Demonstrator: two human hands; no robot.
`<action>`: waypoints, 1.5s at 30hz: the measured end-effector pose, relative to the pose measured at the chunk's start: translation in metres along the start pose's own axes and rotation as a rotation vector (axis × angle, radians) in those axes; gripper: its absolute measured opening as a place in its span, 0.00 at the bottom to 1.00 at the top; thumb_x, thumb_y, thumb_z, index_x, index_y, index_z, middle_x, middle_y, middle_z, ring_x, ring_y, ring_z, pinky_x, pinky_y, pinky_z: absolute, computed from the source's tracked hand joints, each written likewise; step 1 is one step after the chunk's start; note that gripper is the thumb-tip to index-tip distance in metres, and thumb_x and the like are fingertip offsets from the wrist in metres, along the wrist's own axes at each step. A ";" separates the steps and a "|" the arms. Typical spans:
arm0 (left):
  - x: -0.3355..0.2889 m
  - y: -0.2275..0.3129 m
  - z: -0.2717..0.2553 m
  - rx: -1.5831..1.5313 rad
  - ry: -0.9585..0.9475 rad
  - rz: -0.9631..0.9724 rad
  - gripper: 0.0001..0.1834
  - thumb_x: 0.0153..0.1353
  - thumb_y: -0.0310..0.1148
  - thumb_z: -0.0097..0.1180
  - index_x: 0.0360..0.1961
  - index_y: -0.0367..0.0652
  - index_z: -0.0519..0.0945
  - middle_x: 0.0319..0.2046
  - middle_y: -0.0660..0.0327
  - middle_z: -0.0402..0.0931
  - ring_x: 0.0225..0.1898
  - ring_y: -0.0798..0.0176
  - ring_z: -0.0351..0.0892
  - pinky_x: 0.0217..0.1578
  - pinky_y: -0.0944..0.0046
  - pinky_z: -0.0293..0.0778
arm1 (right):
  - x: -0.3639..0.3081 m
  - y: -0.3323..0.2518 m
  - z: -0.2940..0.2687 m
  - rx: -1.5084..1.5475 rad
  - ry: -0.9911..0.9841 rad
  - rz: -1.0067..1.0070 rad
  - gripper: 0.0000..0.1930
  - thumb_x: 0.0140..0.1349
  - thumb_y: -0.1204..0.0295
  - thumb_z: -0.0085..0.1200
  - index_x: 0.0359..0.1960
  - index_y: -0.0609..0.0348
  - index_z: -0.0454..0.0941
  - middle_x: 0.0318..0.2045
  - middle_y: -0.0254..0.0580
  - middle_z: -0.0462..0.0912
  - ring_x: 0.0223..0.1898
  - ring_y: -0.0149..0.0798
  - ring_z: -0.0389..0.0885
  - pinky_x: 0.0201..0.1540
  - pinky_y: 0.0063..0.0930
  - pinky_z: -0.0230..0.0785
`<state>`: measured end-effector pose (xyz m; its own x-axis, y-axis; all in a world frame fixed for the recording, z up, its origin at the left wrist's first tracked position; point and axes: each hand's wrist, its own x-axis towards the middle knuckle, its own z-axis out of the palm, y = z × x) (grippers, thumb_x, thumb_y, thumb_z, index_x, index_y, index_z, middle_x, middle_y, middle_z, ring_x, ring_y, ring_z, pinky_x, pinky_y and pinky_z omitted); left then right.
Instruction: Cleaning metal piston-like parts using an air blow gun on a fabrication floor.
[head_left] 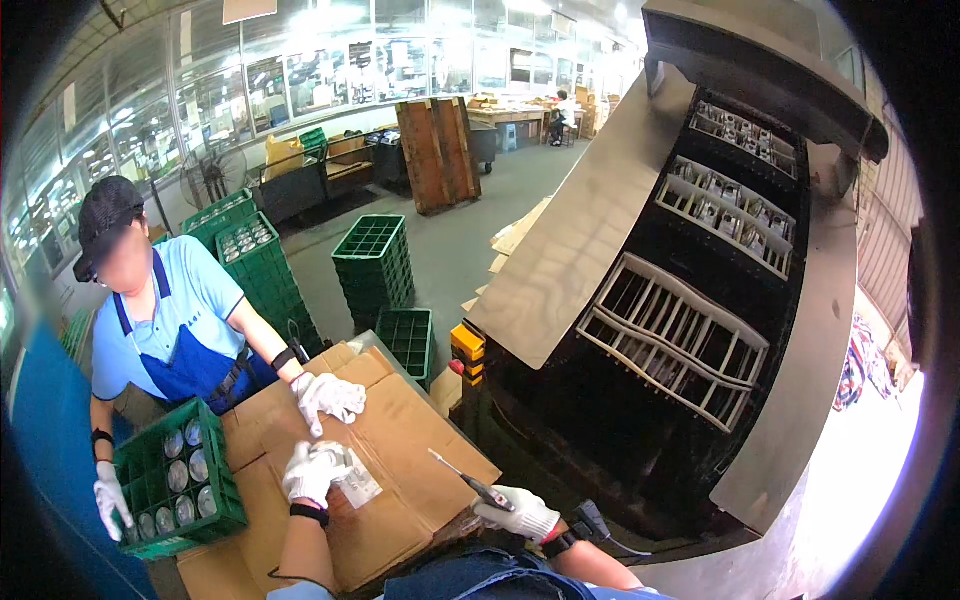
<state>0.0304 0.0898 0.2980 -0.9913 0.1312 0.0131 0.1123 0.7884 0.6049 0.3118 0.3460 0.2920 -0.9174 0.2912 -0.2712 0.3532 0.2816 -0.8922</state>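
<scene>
My left hand, in a white glove, is closed over a small shiny piece, mostly hidden by the fingers, above the cardboard-covered table. Beside it lies a crumpled, whitish, see-through sheet. My right hand, gloved too, grips a slim tool with a dark handle and a long thin metal tip, which points up and left over the cardboard. Across the table at the left, a co-worker's gloved hand reaches flat over the cardboard near my left hand. The co-worker's other hand touches a green crate of round silvery parts.
At the right stands a large dark machine with metal side panels and slatted racks. Stacked green crates stand on the floor beyond the table, with a wooden pallet behind. A yellow box with a red button sits on the machine's near corner.
</scene>
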 end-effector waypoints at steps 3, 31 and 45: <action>0.001 -0.009 -0.014 0.203 -0.010 -0.013 0.25 0.64 0.55 0.49 0.52 0.49 0.73 0.44 0.42 0.80 0.45 0.38 0.80 0.48 0.42 0.74 | -0.007 0.009 0.000 0.155 0.004 -0.073 0.15 0.63 0.63 0.63 0.47 0.57 0.82 0.36 0.34 0.85 0.37 0.31 0.82 0.43 0.27 0.75; -0.049 0.155 0.108 0.589 -0.548 0.601 0.50 0.61 0.65 0.49 0.76 0.48 0.51 0.75 0.42 0.44 0.75 0.34 0.42 0.66 0.24 0.43 | -0.220 0.329 0.032 -0.249 0.174 0.846 0.30 0.56 0.40 0.61 0.43 0.57 0.85 0.31 0.42 0.88 0.29 0.39 0.85 0.33 0.34 0.75; -0.051 0.161 0.120 0.566 -0.531 0.626 0.53 0.58 0.68 0.51 0.75 0.46 0.52 0.74 0.39 0.45 0.75 0.33 0.43 0.66 0.24 0.42 | -0.174 0.035 -0.121 0.338 0.571 0.676 0.16 0.58 0.54 0.66 0.31 0.54 0.84 0.17 0.29 0.75 0.14 0.26 0.70 0.16 0.25 0.61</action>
<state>0.1077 0.2820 0.2993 -0.5982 0.7640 -0.2419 0.7575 0.6376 0.1404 0.5062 0.4161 0.3520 -0.2781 0.7243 -0.6310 0.6228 -0.3641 -0.6925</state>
